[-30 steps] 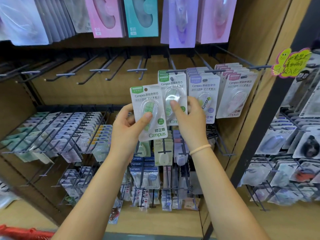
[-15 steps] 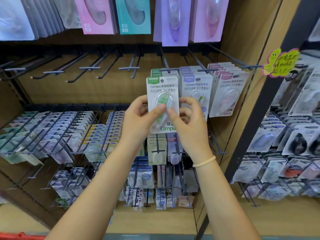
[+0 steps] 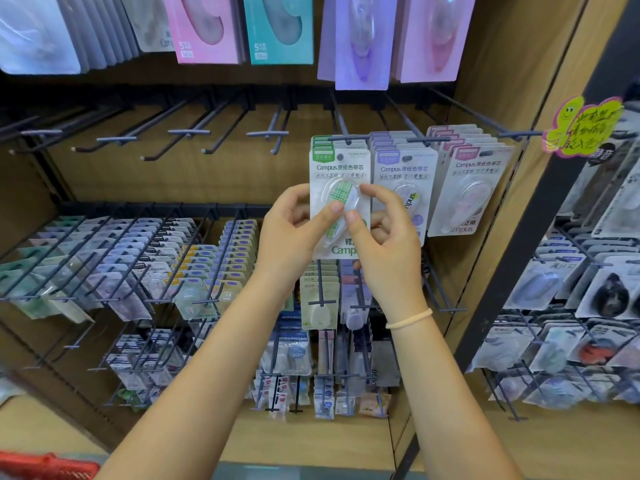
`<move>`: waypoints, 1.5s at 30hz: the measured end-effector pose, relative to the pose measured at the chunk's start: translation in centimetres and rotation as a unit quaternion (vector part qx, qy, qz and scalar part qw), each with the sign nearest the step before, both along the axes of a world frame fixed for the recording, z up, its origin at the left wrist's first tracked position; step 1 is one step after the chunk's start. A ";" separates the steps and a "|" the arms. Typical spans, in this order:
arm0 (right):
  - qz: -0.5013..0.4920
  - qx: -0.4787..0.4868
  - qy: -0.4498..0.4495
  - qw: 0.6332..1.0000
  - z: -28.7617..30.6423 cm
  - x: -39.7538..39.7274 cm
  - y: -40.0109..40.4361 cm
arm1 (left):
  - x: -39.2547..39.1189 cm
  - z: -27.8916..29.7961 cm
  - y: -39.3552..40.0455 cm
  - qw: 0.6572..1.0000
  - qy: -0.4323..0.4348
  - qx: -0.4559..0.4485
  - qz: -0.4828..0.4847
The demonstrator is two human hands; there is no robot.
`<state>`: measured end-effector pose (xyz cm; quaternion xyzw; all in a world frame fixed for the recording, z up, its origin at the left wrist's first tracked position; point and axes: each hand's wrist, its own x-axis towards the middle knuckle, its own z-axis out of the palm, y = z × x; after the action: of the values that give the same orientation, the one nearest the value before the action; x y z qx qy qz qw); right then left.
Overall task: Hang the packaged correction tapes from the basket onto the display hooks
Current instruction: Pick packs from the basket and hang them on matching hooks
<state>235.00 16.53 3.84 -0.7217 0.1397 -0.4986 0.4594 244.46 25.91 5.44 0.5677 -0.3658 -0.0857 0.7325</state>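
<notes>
Hanging green-topped correction tape pack (image 3: 340,188), clear blister, plaid tape, both hands (image 3: 292,233) pinching

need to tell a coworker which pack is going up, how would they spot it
Find the middle row of hooks on the wooden display wall; only its right end holds three stacks. The pack fronts the leftmost stack, pinched between the left hand and right hand. Its top label is green; the neighbours' are purple and pink.

Single view, head-worn wide-angle camera. Faces forward and slightly down at a wooden display wall (image 3: 104,174) of wire hooks (image 3: 187,132). Close range: both forearms enter from the bottom edge, hands at frame centre. Straight lines bow toward the frame edges. Red basket (image 3: 48,465) clipped at the lower left corner.
</notes>
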 end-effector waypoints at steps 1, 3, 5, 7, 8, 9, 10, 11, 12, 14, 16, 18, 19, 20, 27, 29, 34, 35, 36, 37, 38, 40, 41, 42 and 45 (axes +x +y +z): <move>-0.006 -0.001 0.005 1.000 0.0 0.2 -0.1 | 0.2 -0.4 0.1 1.000 -0.024 0.005 0.014; -0.021 -0.008 0.014 1.000 -0.2 0.8 -0.6 | 0.8 -1.3 0.1 0.994 -0.098 0.023 0.034; -0.031 -0.017 0.024 0.999 -0.4 1.5 -1.1 | 1.5 -1.9 -0.3 0.984 -0.160 0.064 0.044; -0.040 -0.028 0.028 0.998 -0.4 2.1 -1.7 | 2.4 -2.1 -1.1 0.978 -0.178 0.096 0.051; -0.044 -0.036 0.031 0.998 -0.3 2.3 -2.0 | 2.9 -2.1 -1.5 0.976 -0.184 0.103 0.056; -0.048 -0.044 0.040 0.997 -0.3 2.5 -2.3 | 3.2 -2.0 -1.8 0.973 -0.192 0.108 0.063; -0.052 -0.054 0.053 0.996 -0.3 2.7 -2.6 | 3.4 -1.9 -2.0 0.971 -0.198 0.113 0.069; -0.053 -0.064 0.067 0.994 -0.3 2.8 -2.9 | 3.6 -1.8 -2.2 0.970 -0.200 0.116 0.075; -0.052 -0.073 0.080 0.993 -0.5 2.9 -3.1 | 3.7 -1.8 -2.3 0.970 -0.200 0.117 0.079; -0.043 -0.086 0.098 0.990 -0.9 2.8 -3.3 | 3.6 -1.7 -2.2 0.968 -0.201 0.126 0.083; -0.038 -0.097 0.107 0.989 -1.4 2.4 -3.2 | 3.4 -1.8 -1.8 0.969 -0.194 0.139 0.065; -0.047 -0.093 0.110 0.988 -2.0 1.6 -2.5 | 3.0 -2.1 -1.0 0.970 -0.174 0.163 0.038; -0.062 -0.093 0.107 0.988 -2.5 1.1 -2.0 | 2.9 -2.4 -0.4 0.966 -0.173 0.187 0.041; -0.085 -0.100 0.098 0.986 -3.2 0.6 -1.3 | 2.9 -2.9 0.3 0.957 -0.187 0.216 0.060; -0.041 -0.140 0.143 0.979 -12.3 0.6 6.8 | 3.1 -12.9 10.9 0.877 -0.305 0.309 0.207; 0.036 -0.132 0.233 0.963 -15.4 2.5 9.9 | 3.6 -16.9 15.6 0.864 -0.271 0.358 0.228; 0.183 -0.181 0.412 0.874 -22.4 9.4 20.2 | 6.1 -25.8 30.8 0.807 -0.118 0.515 0.263; 0.211 -0.191 0.429 0.857 -23.6 10.9 22.7 | 6.6 -27.1 34.2 0.797 -0.086 0.534 0.268; 0.238 -0.198 0.446 0.840 -24.7 12.5 25.4 | 7.2 -28.4 37.7 0.789 -0.050 0.545 0.278; 0.261 -0.207 0.460 0.823 -25.8 14.0 28.2 | 7.8 -29.6 41.2 0.781 -0.015 0.551 0.294; 0.280 -0.216 0.472 0.807 -26.9 15.5 31.2 | 8.3 -30.7 44.6 0.772 0.019 0.553 0.313; 0.309 -0.230 0.491 0.781 -28.9 18.2 37.0 | 9.1 -33.0 50.9 0.756 0.073 0.550 0.348; 0.322 -0.235 0.498 0.770 -30.0 19.5 39.8 | 9.5 -33.9 54.0 0.750 0.092 0.547 0.359; 0.337 -0.238 0.508 0.756 -31.0 20.7 42.5 | 9.8 -35.0 56.8 0.747 0.107 0.544 0.367; 0.385 -0.251 0.535 0.709 -33.9 24.4 49.0 | 10.8 -39.2 63.5 0.737 0.157 0.538 0.377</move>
<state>259.37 65.49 -30.07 -0.9475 -0.0587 0.1744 0.2616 255.24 89.42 -33.79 0.9371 0.1056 -0.0730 0.3247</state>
